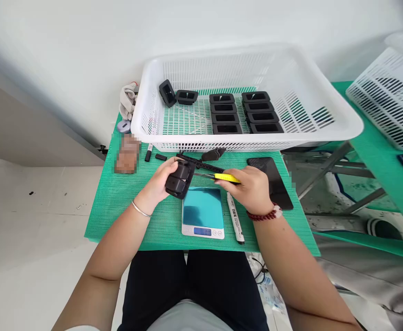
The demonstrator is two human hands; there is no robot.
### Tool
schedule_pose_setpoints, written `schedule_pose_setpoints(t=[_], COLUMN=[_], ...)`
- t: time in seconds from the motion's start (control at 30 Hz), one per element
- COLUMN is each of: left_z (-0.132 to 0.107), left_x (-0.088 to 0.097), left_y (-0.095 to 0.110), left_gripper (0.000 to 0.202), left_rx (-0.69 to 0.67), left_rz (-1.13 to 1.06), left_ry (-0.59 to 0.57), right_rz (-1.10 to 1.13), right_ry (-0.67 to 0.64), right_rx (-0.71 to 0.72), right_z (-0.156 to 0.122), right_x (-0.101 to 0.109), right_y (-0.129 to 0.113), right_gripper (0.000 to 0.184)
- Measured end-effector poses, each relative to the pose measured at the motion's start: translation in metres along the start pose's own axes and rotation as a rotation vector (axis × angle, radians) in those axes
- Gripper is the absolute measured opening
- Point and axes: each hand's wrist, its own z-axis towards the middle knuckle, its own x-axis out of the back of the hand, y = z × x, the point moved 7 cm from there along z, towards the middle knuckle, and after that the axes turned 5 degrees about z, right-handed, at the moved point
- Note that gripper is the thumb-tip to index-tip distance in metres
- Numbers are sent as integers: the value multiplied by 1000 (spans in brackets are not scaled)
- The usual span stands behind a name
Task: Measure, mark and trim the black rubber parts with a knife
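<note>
My left hand (158, 181) is closed around a black plastic part (180, 178), holding it above the green mat. My right hand (251, 188) grips a yellow-handled utility knife (222, 177), whose blade tip points left and meets the black part. Just below both hands lies a small digital scale (203, 212) with a blue platform. A black caliper (198, 163) lies behind the held part.
A white basket (325, 131) at the back holds several black parts (244, 112). A white marker (235, 218), a black phone (273, 181), a small marker (148, 152) and a grey glove (127, 102) lie on the green mat (125, 207). Another white basket (391, 92) stands at right.
</note>
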Motion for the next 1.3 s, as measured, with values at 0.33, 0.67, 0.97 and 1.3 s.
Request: schedule_pose_setpoints(t=[0.33,0.67,0.97,1.3], left_z=[1,0,-1,-1], left_x=[7,1,-2,-2], left_y=[2,2,-2,1], left_gripper=[27,30,29,29], left_rx=[-31,-15,30,20], left_rz=[-14,24,69,73], left_ry=[85,65,49,29], right_rz=[65,5,-99,-82], right_ry=[-55,11,43,39], right_rx=[74,-12,-126,-82], right_z=[-1,-2,-2,-1], right_x=[-6,-1,-1,-1], right_y=[-3,8,22,16], right_gripper=[50,47,47,49])
